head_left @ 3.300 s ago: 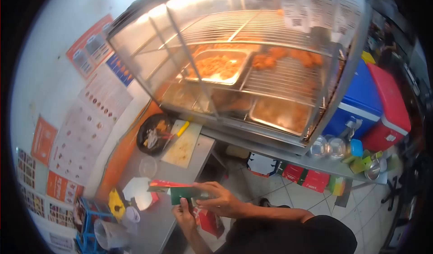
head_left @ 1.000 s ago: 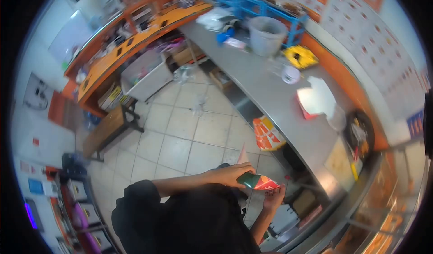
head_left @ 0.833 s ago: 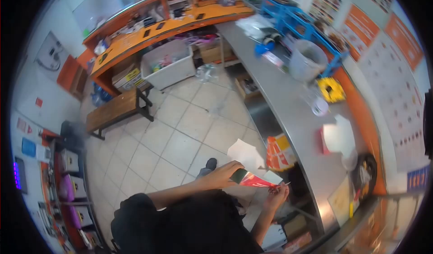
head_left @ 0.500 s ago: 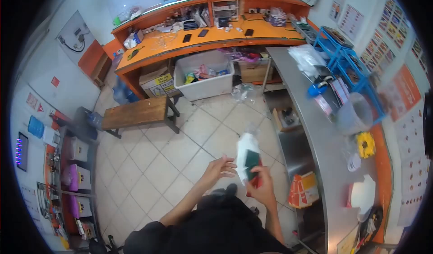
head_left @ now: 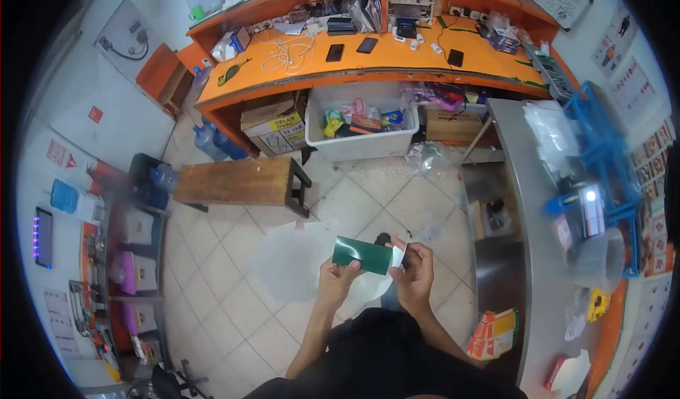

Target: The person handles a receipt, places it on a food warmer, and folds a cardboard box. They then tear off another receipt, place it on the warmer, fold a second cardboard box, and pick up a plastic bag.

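Between my hands, in front of my body, is a green and white paper carton, its glossy green panel facing up. My left hand grips its left part, the thumb lying on the green face and the fingers hidden behind. At the other end, my right hand pinches a white flap between thumb and fingers. A pale, blurred white sheet spreads out left of my left hand, over the floor tiles in this view. More white paper shows below the green panel.
A wooden bench stands ahead on the left. Beyond are a white bin of packets and an orange counter with phones and cables. The steel table runs along the right. Red-orange cartons sit on its lower shelf.
The carton has turned from upright to sideways, its green panel now facing up. My left hand, empty and apart before, has taken hold of it. The view has shifted.
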A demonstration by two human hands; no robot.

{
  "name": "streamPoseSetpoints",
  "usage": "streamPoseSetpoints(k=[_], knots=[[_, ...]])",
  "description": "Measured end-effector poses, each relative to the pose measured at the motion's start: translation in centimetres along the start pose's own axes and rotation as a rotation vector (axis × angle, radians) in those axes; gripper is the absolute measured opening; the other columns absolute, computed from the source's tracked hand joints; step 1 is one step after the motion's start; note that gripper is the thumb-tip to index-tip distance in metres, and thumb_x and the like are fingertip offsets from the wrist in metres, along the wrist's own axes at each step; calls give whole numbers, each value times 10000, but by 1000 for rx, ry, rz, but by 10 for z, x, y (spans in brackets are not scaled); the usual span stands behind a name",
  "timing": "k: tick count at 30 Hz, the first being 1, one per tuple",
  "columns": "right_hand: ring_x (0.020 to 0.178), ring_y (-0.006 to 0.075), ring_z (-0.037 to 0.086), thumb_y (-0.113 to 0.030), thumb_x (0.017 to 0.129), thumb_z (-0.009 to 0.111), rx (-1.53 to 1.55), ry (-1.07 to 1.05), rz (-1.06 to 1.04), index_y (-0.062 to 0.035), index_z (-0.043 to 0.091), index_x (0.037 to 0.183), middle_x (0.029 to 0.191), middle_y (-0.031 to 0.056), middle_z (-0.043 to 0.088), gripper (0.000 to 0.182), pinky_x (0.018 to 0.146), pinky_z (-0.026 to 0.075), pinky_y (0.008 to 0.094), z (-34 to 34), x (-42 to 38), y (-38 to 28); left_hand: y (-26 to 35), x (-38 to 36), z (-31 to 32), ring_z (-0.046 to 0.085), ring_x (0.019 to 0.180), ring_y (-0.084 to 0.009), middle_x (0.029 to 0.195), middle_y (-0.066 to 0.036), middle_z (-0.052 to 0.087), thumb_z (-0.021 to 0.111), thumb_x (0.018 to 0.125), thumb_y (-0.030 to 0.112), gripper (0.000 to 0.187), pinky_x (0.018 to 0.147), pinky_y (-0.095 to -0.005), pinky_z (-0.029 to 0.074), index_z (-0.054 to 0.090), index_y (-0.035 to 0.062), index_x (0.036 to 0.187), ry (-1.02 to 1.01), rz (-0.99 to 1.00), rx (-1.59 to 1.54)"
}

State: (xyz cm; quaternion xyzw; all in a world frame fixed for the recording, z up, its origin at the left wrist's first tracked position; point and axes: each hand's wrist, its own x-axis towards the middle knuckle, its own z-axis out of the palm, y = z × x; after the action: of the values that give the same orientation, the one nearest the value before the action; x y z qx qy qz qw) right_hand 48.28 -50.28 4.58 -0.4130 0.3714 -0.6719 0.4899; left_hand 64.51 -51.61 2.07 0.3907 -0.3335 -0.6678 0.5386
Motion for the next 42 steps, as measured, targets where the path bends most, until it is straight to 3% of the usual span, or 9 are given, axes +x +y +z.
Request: streamPoseSetpoints(k=[6,10,22,28,32,36,38,39,42], knots=[[1130,231,556,-39,860,660,58,-136,78,47,573,1147,1377,219,463,312,951,430,317,14,167,44,69,159,3,656,871,-194,949,-99,657,504,977,125,179,788,-384,565,588,-33,983,165,-34,131],[1112,284,572,-38,802,713,-324,-403,-104,-7,690,1003,1343,226,493,205,946,443,348,38,248,42,118,234,-2,654,729,-159,801,-68,632,515,977,158,193,674,-336,580,587,-9,912,169,-27,295],[972,258,489,19,614,780,-732,81,-215,-62,615,840,1061,132,442,292,788,430,309,51,462,142,96,487,0,624,797,-134,993,-74,656,561,925,101,262,757,-257,488,600,-28,1150,-187,-130,284],[856,152,444,-74,862,654,-536,181,44,-64,560,1190,970,59,409,341,653,392,222,41,600,130,123,636,18,573,702,-103,869,-46,640,436,881,61,310,609,-260,466,600,-13,1134,-147,1,309],[869,172,450,-114,908,602,-699,305,-149,-52,580,1213,962,76,405,312,685,412,247,21,665,131,131,710,25,433,553,-85,653,-40,527,375,853,41,314,502,-287,342,621,-65,1018,-379,230,784],[882,217,459,-214,931,595,-814,405,-58,-15,633,1086,958,120,400,255,736,432,301,-16,703,147,130,771,54,518,690,-136,667,-44,565,410,811,43,275,732,-283,432,633,-61,934,-315,40,658],[877,216,469,-200,928,605,-620,446,99,1,608,1022,956,118,402,222,735,429,305,-30,719,152,134,803,81,494,611,-116,608,-14,521,416,783,26,307,630,-272,422,628,-49,992,-530,64,513],[872,235,487,-145,906,619,-427,519,182,3,571,982,948,127,407,174,734,421,311,-24,735,131,142,819,86,451,503,-94,578,16,515,426,800,-35,372,482,-280,356,558,15,1143,-585,-154,625],[870,279,504,-61,867,616,-770,512,-12,0,559,1014,940,149,413,169,750,426,351,-55,770,147,132,845,132,446,478,-102,557,-10,493,442,800,-29,426,467,-281,354,473,54,1217,-677,-123,1027]])
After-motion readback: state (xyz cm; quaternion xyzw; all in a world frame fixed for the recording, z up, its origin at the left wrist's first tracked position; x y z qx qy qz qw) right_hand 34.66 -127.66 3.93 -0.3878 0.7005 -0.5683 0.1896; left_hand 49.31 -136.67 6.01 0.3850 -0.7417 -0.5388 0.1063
